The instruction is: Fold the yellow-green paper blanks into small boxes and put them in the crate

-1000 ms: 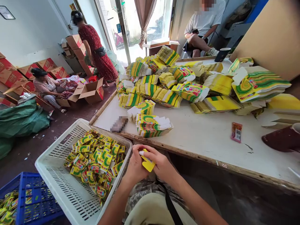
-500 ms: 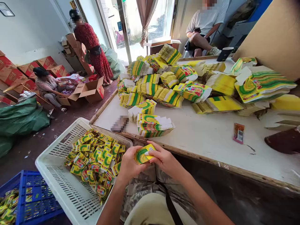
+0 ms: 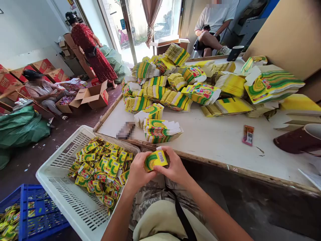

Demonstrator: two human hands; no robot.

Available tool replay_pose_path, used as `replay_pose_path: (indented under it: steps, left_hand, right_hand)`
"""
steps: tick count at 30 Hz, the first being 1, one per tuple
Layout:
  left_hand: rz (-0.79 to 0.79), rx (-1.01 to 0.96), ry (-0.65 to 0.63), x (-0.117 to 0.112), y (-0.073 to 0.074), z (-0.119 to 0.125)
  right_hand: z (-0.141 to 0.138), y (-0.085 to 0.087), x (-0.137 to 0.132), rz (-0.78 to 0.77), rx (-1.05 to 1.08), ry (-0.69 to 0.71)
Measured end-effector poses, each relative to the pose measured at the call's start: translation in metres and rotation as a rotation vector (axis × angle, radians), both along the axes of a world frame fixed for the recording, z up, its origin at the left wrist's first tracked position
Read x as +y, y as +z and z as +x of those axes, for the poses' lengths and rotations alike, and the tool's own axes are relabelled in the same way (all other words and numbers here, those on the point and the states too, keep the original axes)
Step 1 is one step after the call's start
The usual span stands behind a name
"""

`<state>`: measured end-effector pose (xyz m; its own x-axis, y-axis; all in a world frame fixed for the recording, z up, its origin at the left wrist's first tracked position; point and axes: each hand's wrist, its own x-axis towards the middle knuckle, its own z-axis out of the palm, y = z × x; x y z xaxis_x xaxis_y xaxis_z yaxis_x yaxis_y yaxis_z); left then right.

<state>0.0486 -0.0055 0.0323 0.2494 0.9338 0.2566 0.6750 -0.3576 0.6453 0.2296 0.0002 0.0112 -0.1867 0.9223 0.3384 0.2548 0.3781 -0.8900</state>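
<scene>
Between my two hands is a small yellow and green cardboard box (image 3: 153, 161) with a barcode at its right end. My left hand (image 3: 138, 170) is closed round its left side. My right hand (image 3: 176, 168) grips the right side, thumb on the front face and fingers along the top edge. Below and to the left, a white plastic basket (image 3: 54, 197) holds many similar small boxes (image 3: 104, 165). Just beyond my hands, a stack of flattened yellow-green cartons (image 3: 163, 130) lies by the table's front edge.
More bundled flat cartons (image 3: 160, 85) cover the back of the white table (image 3: 213, 140). A small packet (image 3: 248, 135) and a dark red mug (image 3: 293, 139) are at right. A blue crate (image 3: 41, 214) stands lower left. Three other people are further back, one (image 3: 86, 43) standing.
The box has turned slightly, so its barcode end shows more. My right thumb has shifted down its front face, and the fingers sit at its upper right. The view has moved slightly.
</scene>
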Motion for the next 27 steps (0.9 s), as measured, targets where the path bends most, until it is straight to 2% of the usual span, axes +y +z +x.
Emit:
replay_pose_path:
  steps: [3,5,8,9,11,14,18,21,23,27]
  left_hand:
    - [0.008,-0.03,0.092,0.007,-0.002,-0.01]
    - [0.033,0.018,0.256,0.012,-0.006,-0.028]
    - [0.103,0.179,0.541,0.018,-0.014,-0.062]
    - [0.111,0.206,0.601,0.019,-0.017,-0.071]
    - [0.099,0.183,0.628,0.018,-0.022,-0.082]
    - [0.012,0.034,0.484,0.014,-0.028,-0.075]
    - [-0.199,-0.273,0.278,0.013,-0.036,-0.039]
    - [-0.37,-0.632,0.144,0.016,-0.038,-0.011]
    - [-0.391,-0.932,0.097,0.017,-0.035,0.006]
    - [-0.266,-1.442,0.177,0.018,-0.021,0.029]
  right_hand:
    - [0.005,0.004,0.021,0.06,-0.033,0.094]
    - [0.011,0.004,0.048,0.098,-0.05,0.052]
    - [0.019,0.002,0.096,0.139,-0.196,-0.286]
    - [0.02,0.001,0.11,0.12,-0.292,-0.338]
    - [0.022,-0.002,0.132,0.062,-0.468,-0.35]
    - [0.021,-0.006,0.144,0.031,-0.563,-0.31]
    - [0.02,0.002,0.132,0.069,-0.577,-0.334]
    - [0.012,0.013,0.103,0.119,-0.488,-0.325]
    - [0.001,0.016,0.074,0.12,-0.348,-0.219]
    - [-0.026,0.009,0.012,-0.142,0.034,0.144]
